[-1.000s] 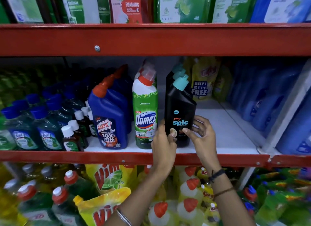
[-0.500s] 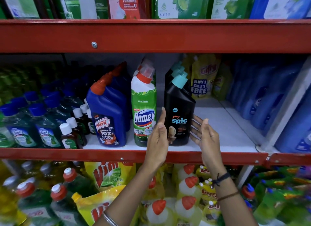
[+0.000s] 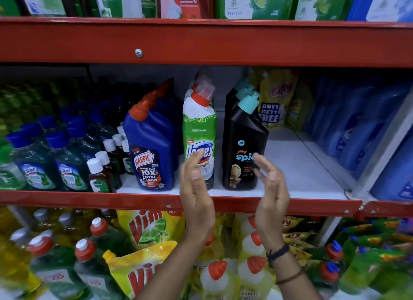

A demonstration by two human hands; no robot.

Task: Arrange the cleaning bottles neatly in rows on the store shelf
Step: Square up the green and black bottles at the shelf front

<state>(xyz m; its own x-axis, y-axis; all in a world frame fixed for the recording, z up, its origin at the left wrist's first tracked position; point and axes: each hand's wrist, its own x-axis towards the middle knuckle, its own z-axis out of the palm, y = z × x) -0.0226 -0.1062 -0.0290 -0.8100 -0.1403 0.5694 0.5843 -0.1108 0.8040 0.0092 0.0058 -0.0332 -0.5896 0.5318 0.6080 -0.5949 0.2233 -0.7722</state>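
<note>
A black Spic bottle (image 3: pixel 244 143) with a teal cap stands upright at the front of the middle shelf (image 3: pixel 297 165), heading a row of like bottles. Left of it stand a green-and-white Domex bottle (image 3: pixel 200 129) and a blue Harpic bottle (image 3: pixel 149 147), each fronting its own row. My left hand (image 3: pixel 195 192) hovers open in front of the Domex bottle, fingers loosely curled, holding nothing. My right hand (image 3: pixel 271 192) is open just right of and in front of the Spic bottle, not touching it.
Small brown Dettol bottles (image 3: pixel 98 176) and green Lizol bottles (image 3: pixel 67 165) fill the shelf's left. Yellow pouches (image 3: pixel 274 103) stand behind on the right, blue bottles (image 3: pixel 357 129) beyond a divider. A red shelf beam (image 3: pixel 201 42) runs overhead. Vim pouches (image 3: pixel 147 230) lie below.
Both hands have let go of the black Spic bottle and drawn back toward me, fingers spreading. The bottle stays upright in its place.
</note>
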